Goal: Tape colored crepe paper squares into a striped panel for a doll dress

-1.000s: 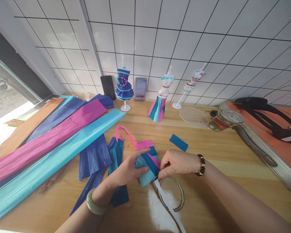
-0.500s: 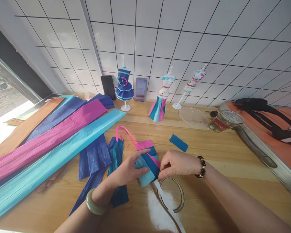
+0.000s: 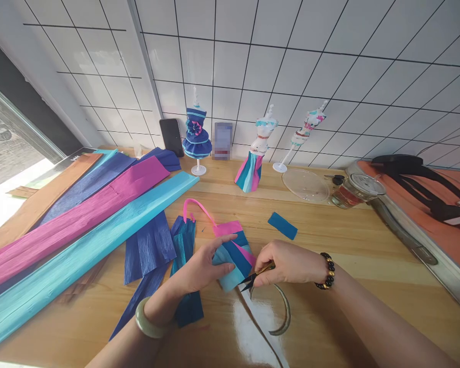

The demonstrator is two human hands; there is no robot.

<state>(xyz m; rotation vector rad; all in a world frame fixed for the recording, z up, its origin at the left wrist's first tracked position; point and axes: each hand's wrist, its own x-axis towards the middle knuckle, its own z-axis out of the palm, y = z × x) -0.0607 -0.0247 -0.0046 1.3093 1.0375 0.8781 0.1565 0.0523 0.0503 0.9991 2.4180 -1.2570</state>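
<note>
A small piece of pink, dark blue and light blue paper (image 3: pixel 237 250) lies on the wooden table in front of me. My left hand (image 3: pixel 205 265) rests on its left side, thumb and forefinger spread apart. Small scissors with dark blades (image 3: pixel 249 281) are in my right hand (image 3: pixel 278 263), its fingers closed round the gold-coloured handle. The blades are parted at the paper's lower right corner, by the top of a white strip (image 3: pixel 262 319). A ring-shaped roll (image 3: pixel 286 312) lies below my right hand.
Long crepe paper strips (image 3: pixel 95 225) cover the left side. Pleated blue pieces (image 3: pixel 149 248) lie left of my left hand. Behind are small dress forms (image 3: pixel 197 134), a phone (image 3: pixel 171 138), a clear dish (image 3: pixel 305 185) and a jar (image 3: pixel 356 190). A blue scrap (image 3: pixel 282 226) lies behind my right hand.
My right hand has shifted slightly right, and the scissors in it now show with blades parted. The white strip and the ring-shaped roll have shifted slightly. My left hand has barely moved.
</note>
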